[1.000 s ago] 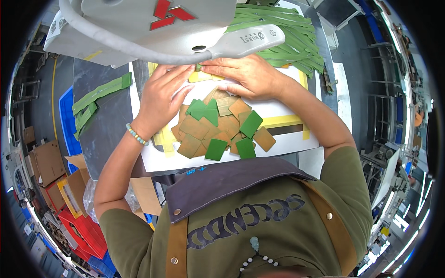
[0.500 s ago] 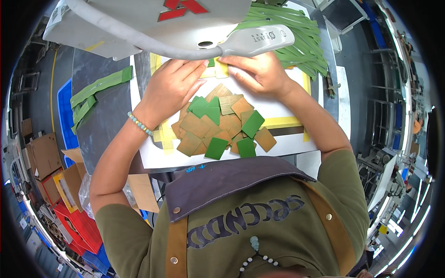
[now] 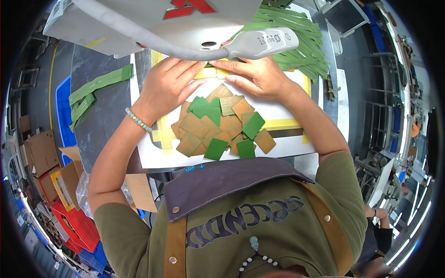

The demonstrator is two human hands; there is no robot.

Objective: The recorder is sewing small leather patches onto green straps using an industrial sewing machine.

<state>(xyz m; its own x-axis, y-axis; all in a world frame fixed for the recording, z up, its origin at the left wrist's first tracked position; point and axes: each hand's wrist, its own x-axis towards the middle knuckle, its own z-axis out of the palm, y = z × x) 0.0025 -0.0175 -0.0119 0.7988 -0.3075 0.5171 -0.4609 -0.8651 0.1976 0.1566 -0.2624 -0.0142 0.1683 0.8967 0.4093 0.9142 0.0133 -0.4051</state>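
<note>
My left hand (image 3: 168, 85) lies with fingers stretched out flat under the white machine head (image 3: 185, 28). Facing it from the other side, my right hand (image 3: 260, 76) has its index finger stretched and its thumb spread apart; its other fingers are partly hidden by the lamp. Both sets of fingertips rest at a small green piece (image 3: 208, 64), mostly covered, beside yellow tape (image 3: 211, 73). Just nearer to me is a loose pile of small rounded rectangular pieces, some brown (image 3: 194, 124), some green (image 3: 253, 125).
A grey-white lamp (image 3: 264, 42) on a flexible neck hangs over my hands. Green strips lie in a bundle (image 3: 296, 37) at the far right, with more strips (image 3: 102, 85) at left. A blue bin (image 3: 66, 111) and cardboard boxes (image 3: 41, 153) stand left of the table. Another person (image 3: 381, 231) is at lower right.
My right hand has shifted slightly left, so its fingertips are closer to my left hand's. Less of the green piece shows between them. Another person has come into view at lower right.
</note>
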